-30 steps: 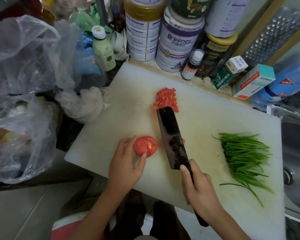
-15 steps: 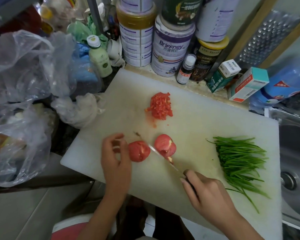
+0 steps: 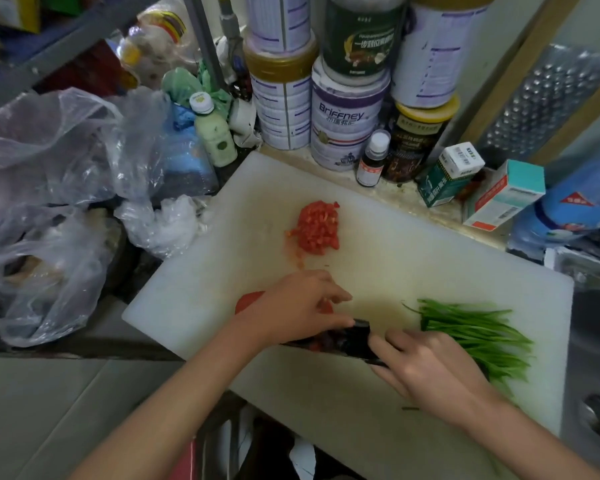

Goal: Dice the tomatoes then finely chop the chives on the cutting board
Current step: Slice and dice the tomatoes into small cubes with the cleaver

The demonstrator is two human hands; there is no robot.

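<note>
While tins [image 3: 347, 119] crowd the board [image 3: 413, 258], left fingers [image 3: 329, 296] pinch a tomato half [image 3: 326, 307]; right fingers [image 3: 392, 344] clamp the knife [image 3: 347, 336].

Cramped kitchen counter [image 3: 413, 199] w/ stacked tins [image 3: 347, 123] along top centre. Clear plastic bags [image 3: 49, 161] fill left side. Metal grater [image 3: 548, 98] leans upper rt; steel sink [image 3: 596, 341] at rt edge. Pale tiled surface [image 3: 49, 410] lower left. Dim, flat light.
</note>
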